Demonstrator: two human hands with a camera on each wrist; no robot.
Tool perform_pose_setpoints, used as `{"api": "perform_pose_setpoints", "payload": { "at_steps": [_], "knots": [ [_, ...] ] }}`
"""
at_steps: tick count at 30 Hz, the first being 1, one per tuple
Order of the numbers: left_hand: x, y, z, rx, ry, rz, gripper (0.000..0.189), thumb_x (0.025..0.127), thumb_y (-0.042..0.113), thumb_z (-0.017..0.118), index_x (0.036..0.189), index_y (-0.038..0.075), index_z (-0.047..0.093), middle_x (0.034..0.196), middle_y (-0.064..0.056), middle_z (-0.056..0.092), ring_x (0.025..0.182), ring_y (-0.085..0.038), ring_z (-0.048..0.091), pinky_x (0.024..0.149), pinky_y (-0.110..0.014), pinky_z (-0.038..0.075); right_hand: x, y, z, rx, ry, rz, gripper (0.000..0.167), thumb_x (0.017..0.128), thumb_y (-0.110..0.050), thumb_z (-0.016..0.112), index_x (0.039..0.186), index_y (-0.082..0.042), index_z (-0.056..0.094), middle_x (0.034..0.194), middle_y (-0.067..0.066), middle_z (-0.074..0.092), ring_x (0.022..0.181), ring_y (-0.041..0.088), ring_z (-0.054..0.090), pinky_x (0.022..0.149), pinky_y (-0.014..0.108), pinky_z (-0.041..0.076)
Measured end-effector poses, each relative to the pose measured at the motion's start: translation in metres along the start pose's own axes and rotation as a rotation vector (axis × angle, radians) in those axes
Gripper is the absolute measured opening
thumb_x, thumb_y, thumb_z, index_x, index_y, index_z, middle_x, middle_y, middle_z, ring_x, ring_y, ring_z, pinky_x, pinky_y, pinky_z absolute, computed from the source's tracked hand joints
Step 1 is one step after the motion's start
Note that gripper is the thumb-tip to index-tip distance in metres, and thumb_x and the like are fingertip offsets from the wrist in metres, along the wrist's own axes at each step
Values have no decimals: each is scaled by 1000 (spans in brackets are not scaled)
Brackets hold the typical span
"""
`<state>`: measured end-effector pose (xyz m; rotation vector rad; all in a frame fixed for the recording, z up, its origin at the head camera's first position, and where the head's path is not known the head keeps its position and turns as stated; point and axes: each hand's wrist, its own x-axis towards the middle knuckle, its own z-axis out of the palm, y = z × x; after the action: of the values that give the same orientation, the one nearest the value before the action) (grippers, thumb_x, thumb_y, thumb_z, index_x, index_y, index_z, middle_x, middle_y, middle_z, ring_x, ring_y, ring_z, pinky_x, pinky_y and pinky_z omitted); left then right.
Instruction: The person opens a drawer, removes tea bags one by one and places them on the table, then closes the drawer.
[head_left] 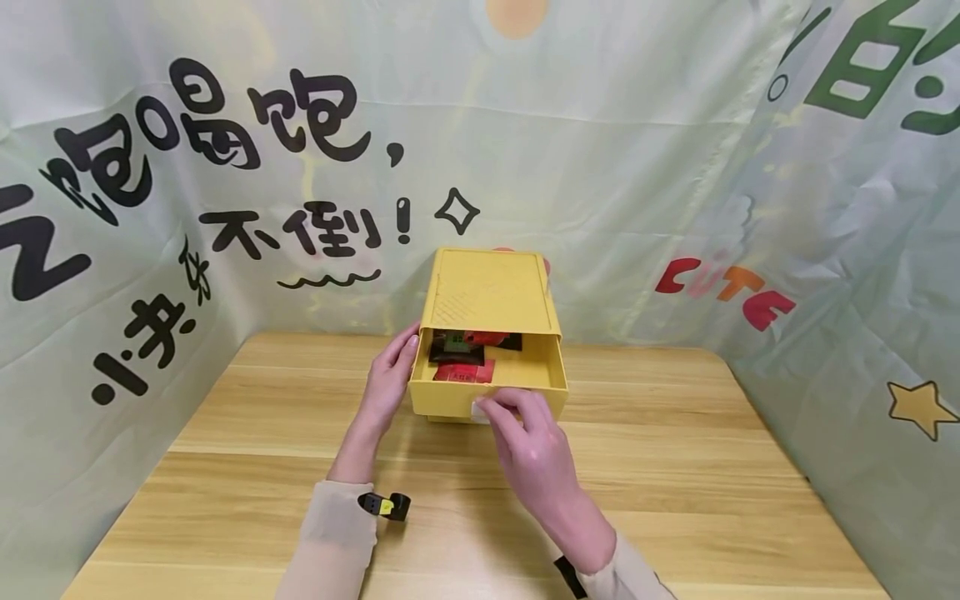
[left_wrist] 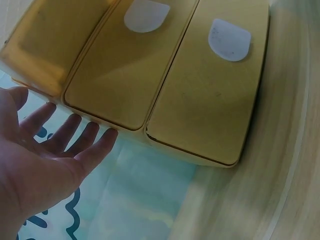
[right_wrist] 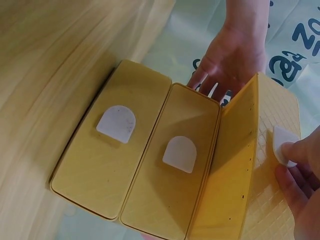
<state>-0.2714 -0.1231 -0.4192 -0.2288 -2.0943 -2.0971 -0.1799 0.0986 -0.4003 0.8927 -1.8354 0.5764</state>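
Observation:
A yellow drawer cabinet [head_left: 491,287] stands on the table with its top drawer [head_left: 446,402] pulled out. Inside the drawer lie small packets: a red packet [head_left: 467,372] near the front, a dark packet [head_left: 459,355] behind it, and more red and green ones partly under the cabinet's top. My right hand [head_left: 534,454] pinches the white handle [right_wrist: 281,139] on the drawer front between thumb and fingers. At the cabinet's left side is my left hand [head_left: 388,382], its extended fingertips [left_wrist: 107,137] right at the side wall.
Two lower drawers, the middle one [right_wrist: 175,117] and the bottom one [right_wrist: 107,170], sit closed, each with a white handle. The wooden table [head_left: 660,467] reaches back to a printed cloth [head_left: 600,183] that hangs behind and on both sides.

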Motion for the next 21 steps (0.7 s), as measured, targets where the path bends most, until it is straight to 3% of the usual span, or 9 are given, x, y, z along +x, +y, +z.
{"api": "perform_pose_setpoints", "payload": {
  "at_steps": [7, 16, 21],
  "knots": [
    [-1, 2, -1, -28, -21, -20, 46, 112, 33, 50, 155, 16, 51, 155, -10, 52, 136, -32, 54, 112, -48, 49, -1, -2, -2, 6, 28, -39, 24, 106, -2, 52, 105, 1, 76, 101, 13, 68, 86, 26, 64, 74, 30, 60],
    [-1, 2, -1, -29, -22, -17, 47, 112, 33, 50, 155, 16, 51, 154, -11, 54, 131, -32, 57, 107, -45, 53, 0, -3, -4, 25, 41, -38, 23, 105, -6, 56, 106, 2, 77, 102, 13, 70, 88, 27, 66, 76, 33, 61],
    [0, 1, -1, -26, -21, -8, 47, 112, 32, 50, 155, 14, 51, 155, -11, 53, 133, -32, 56, 110, -45, 51, 3, -2, -9, 30, 83, -38, 22, 102, -9, 58, 104, 2, 76, 101, 14, 70, 87, 29, 66, 75, 36, 60]
  ]
}}
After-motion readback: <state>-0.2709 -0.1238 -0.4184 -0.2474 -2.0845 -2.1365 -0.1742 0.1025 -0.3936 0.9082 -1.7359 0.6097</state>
